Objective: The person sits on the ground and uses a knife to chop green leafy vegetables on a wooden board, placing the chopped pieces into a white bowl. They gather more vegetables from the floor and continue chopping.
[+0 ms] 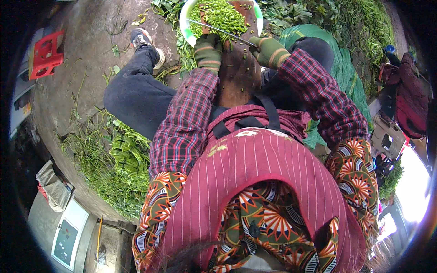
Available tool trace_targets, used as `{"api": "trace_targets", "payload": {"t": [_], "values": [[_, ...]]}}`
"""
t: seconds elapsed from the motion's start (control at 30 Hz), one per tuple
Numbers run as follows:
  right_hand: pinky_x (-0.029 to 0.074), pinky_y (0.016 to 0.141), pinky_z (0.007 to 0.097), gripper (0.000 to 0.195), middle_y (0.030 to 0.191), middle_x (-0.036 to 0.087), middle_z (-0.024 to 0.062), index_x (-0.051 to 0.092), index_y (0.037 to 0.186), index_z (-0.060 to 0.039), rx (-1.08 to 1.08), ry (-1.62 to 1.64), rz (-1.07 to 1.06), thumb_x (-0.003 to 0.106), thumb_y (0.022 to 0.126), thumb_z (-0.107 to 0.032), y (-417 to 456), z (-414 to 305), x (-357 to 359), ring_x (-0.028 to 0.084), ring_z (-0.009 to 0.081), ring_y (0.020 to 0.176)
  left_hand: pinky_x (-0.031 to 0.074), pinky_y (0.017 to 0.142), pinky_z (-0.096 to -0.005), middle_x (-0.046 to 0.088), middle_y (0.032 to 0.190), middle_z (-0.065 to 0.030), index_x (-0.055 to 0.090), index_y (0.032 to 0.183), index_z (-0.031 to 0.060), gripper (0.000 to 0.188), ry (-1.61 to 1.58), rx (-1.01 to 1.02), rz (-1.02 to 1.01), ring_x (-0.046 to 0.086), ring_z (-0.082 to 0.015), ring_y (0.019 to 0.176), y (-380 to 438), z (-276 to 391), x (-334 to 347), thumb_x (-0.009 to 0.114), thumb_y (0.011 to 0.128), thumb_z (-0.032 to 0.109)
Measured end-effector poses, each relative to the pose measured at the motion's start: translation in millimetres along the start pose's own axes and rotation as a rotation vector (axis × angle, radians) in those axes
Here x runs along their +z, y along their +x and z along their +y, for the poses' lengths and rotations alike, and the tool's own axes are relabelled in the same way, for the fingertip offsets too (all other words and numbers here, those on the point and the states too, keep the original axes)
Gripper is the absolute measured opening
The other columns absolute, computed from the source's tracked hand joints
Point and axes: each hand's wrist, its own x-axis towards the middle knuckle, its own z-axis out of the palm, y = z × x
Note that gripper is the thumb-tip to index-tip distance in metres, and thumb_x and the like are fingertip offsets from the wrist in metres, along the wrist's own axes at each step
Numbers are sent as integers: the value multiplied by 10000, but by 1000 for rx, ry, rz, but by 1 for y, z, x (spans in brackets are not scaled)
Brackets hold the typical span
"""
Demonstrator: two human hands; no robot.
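In a striped green knit glove, my right hand point(269, 51) grips a knife point(222, 31) whose long thin blade points left across the chopped greens. My left hand point(208, 51), gloved alike, rests at the left edge of a wooden cutting board point(239, 71). Its fingers are curled at the near side of the cut pieces; green stalks show beside them, but the glove hides how they are held. A heap of chopped green stems point(225, 15) lies on the board's far end and in a white and green basin point(186, 20) under it.
Long green stalks point(129, 153) are piled at the left on the concrete floor. Leafy vines point(293, 13) lie beyond the basin and to the right. A green woven sack point(344, 75) is by my right knee. At the far left is a red plastic stool point(47, 54).
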Motion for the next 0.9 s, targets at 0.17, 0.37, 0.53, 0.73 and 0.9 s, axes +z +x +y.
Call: {"api": "trace_targets", "payload": {"t": [0.17, 0.37, 0.53, 0.73, 0.9], "values": [[433, 612, 395, 152, 720, 560, 189, 527, 864, -81, 10, -45, -32, 518, 722, -135, 3, 2, 0, 549, 353, 712, 445, 637, -390, 597, 804, -157, 590, 880, 53, 205, -91, -78, 11, 572, -312, 737, 4, 8, -4, 595, 710, 167], [438, 622, 393, 152, 717, 565, 183, 527, 852, -71, 20, -32, -71, 521, 710, -123, 7, 5, -1, 555, 344, 723, 456, 606, -375, 605, 731, -140, 572, 819, 60, 191, -221, -171, 171, 580, -314, 688, 8, 17, -4, 629, 656, 143], [439, 631, 390, 157, 725, 566, 186, 524, 852, -62, 35, -12, -80, 517, 703, -112, 6, 7, -1, 554, 345, 731, 429, 590, -320, 596, 703, -109, 547, 801, 20, 284, -474, -443, 265, 557, -218, 616, 24, 12, -19, 708, 621, 168], [439, 659, 382, 234, 760, 569, 195, 546, 919, -73, 31, 42, -79, 517, 690, -113, 10, 11, 0, 555, 344, 758, 406, 557, -276, 566, 691, -67, 536, 787, -3, 279, -903, -689, 272, 490, -142, 577, 28, 26, -23, 723, 623, 122], [451, 684, 396, 242, 786, 582, 172, 579, 909, -114, 60, 55, -74, 503, 681, -142, 13, 15, 2, 562, 331, 772, 421, 664, -308, 599, 800, -97, 535, 883, -14, 313, -724, -569, 235, 545, -188, 697, 23, 29, -12, 695, 647, 115]]}}
